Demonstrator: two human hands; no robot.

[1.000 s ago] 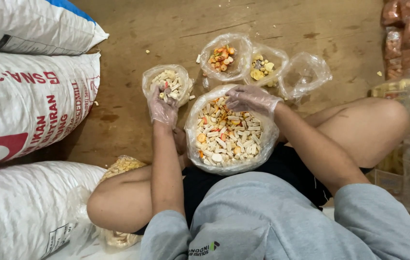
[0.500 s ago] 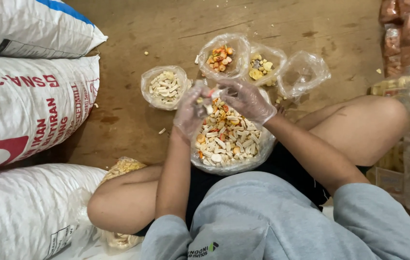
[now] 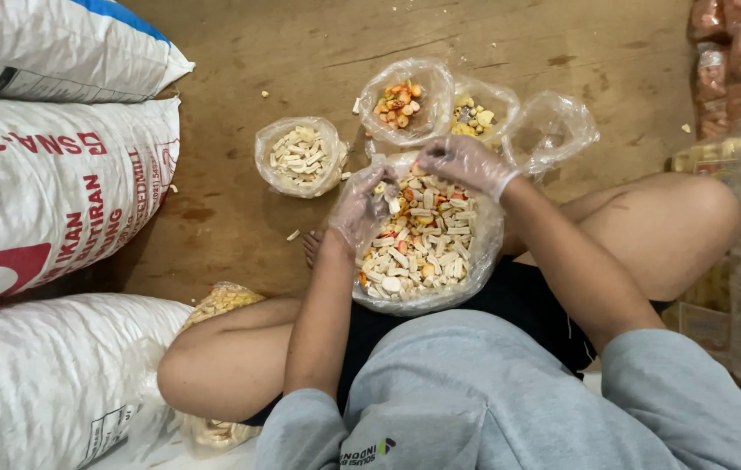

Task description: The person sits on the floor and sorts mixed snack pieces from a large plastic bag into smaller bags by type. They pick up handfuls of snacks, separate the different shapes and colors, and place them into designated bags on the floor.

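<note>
1. Left hand (image 3: 360,207), clear glove, at left edge of big bag of mixed crackers (image 3: 427,239) in person's lap; fingers curled onto pieces, can't tell if pinching any.
2. Right hand (image 3: 466,163), gloved, over bag's far rim; fingers bunched together, tips down, grip unclear.
3. On floor (image 3: 240,191) just beyond: bag of pale sticks (image 3: 299,157), bag of orange pieces (image 3: 398,103), bag of yellow bits (image 3: 478,113), empty clear bag (image 3: 553,130).
4. White sacks (image 3: 48,183) stacked at left.
</note>
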